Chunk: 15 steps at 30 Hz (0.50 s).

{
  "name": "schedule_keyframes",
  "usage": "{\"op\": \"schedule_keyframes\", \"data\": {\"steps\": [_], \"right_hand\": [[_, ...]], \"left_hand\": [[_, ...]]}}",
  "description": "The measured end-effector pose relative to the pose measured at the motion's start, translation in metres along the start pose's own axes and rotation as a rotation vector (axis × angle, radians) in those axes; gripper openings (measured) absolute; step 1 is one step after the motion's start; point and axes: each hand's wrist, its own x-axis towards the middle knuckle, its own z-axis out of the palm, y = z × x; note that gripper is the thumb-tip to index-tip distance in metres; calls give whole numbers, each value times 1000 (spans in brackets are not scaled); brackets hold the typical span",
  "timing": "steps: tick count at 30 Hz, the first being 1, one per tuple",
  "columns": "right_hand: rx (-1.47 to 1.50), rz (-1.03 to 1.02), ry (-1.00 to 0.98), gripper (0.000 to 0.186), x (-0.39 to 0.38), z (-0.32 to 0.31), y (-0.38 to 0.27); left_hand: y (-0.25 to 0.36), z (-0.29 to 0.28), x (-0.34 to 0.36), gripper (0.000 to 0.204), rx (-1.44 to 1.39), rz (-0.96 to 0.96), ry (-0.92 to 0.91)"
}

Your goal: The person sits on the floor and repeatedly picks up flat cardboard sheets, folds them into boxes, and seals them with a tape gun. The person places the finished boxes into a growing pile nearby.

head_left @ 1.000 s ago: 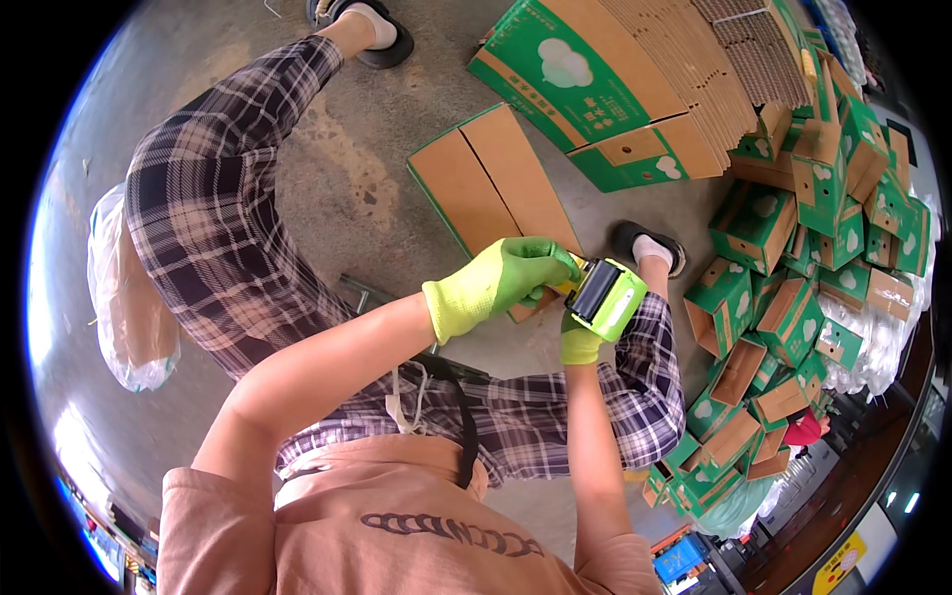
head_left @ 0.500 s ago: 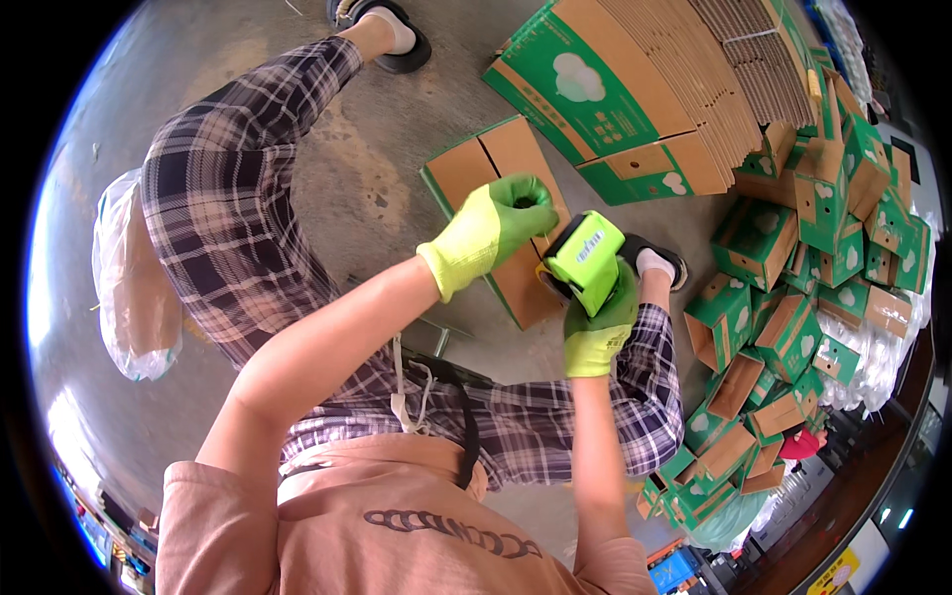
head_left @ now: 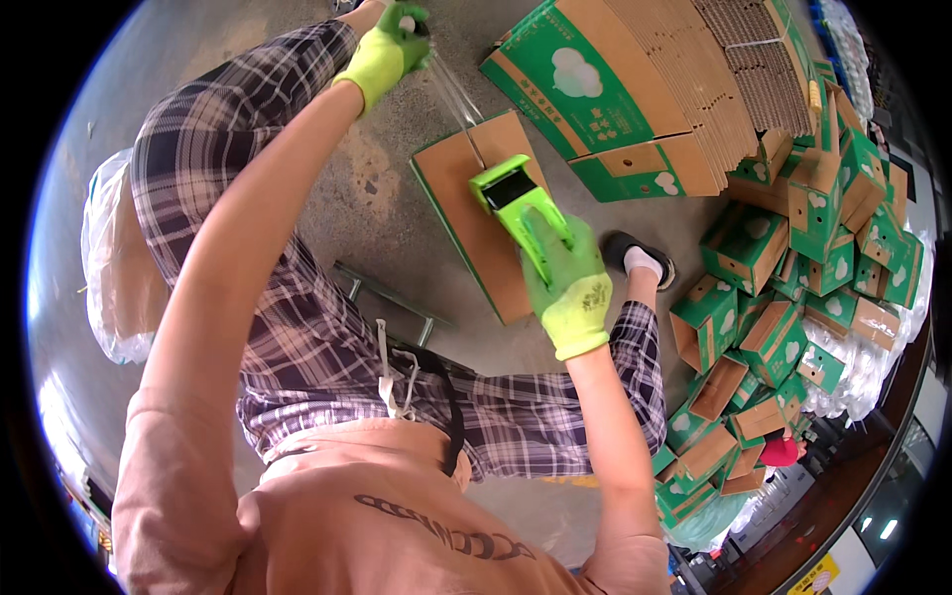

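My right hand, in a yellow-green glove, grips a bright green tape dispenser over a carton. That carton lies on the floor, its brown top facing up and a green side along its left edge. A clear strip of tape stretches taut from the dispenser to my left hand. The left hand, gloved alike, is up at the far left beyond the carton, fingers pinched on the tape's end. Whether the dispenser touches the carton I cannot tell.
A stack of flattened green and brown cartons stands at the far right. Beside it rises a heap of assembled cartons. A clear plastic bag lies by my left leg. A metal frame shows beneath me.
My left hand has moved far and left, drawing out a length of tape. The right hand has shifted slightly left and nearer, and the dispenser has turned over the carton.
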Motion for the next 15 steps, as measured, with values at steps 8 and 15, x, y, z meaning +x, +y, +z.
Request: {"op": "schedule_keyframes", "data": {"steps": [8,15], "right_hand": [[-66,55,-157,54,12,-7,-19],[-60,10,-203,48,-8,-14,4]], "left_hand": [[-74,29,-33,48,1068,-146,-751],[-25,42,-88,60,1693,676,-593]]}}
